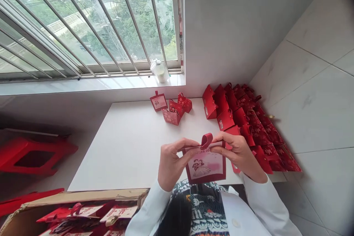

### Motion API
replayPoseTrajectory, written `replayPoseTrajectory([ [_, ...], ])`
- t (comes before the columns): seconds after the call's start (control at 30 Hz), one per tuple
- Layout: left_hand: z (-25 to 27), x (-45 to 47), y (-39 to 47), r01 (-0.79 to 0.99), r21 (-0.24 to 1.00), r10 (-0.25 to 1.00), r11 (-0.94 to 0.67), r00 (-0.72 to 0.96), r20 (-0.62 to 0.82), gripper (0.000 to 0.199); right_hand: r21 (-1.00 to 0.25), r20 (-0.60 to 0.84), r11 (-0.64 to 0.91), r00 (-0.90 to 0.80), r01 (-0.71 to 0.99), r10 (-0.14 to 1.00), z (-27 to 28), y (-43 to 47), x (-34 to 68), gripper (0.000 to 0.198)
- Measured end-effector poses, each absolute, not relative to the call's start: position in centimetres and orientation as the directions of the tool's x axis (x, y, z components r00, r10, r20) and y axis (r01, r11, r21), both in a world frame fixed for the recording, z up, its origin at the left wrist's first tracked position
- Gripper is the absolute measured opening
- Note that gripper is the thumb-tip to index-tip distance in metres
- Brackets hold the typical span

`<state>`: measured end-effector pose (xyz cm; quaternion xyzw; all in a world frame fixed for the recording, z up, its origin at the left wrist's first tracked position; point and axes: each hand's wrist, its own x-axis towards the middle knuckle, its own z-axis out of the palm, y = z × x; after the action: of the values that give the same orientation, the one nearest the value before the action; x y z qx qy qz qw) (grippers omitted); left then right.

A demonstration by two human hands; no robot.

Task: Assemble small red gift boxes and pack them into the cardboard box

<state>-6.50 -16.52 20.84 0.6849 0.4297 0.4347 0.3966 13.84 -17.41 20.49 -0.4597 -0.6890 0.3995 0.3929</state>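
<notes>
A red gift box (206,167) with a pink front and a printed bridal couple is held up over the near edge of the white table (124,143). My left hand (175,160) pinches its top edge on the left, thumb in front and fingers behind. On the right, my right hand (236,151) grips the same top edge in a like pinch. Between the two hands a red ribbon loop (207,141) stands up from the top. The back of the box is hidden.
Rows of red gift boxes (240,114) cover the table's right side by the tiled wall. Several small ones, including a pink-fronted box (159,102), stand at the back. A cardboard box (91,193) with more sits front left, near a red stool (35,155). A cup (159,72) stands on the windowsill.
</notes>
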Motion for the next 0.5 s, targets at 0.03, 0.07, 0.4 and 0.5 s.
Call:
replayPoseTrajectory([
  [0.03,20.8,-6.4,-16.8,0.255,0.878,0.907,-0.404,0.238,0.348,0.005,-0.903,0.223,0.294,-0.243,0.312,0.944,20.6,-17.6,13.7,0.012],
  [0.07,20.8,-6.3,-17.0,0.257,0.828,0.862,-0.499,0.244,0.444,0.009,-0.891,0.285,0.343,-0.223,0.299,0.932,20.8,-17.8,13.6,0.009],
  [0.4,19.7,-5.0,-18.4,0.063,0.59,0.586,-0.805,0.232,0.776,0.032,-0.773,0.606,0.623,-0.154,0.12,0.781,20.2,-18.4,13.9,0.017],
  [0.5,19.8,-4.5,-18.6,0.044,0.699,0.693,-0.714,0.184,0.697,0.028,-0.816,0.567,0.573,-0.092,0.077,0.819,19.9,-18.5,13.7,0.015],
])
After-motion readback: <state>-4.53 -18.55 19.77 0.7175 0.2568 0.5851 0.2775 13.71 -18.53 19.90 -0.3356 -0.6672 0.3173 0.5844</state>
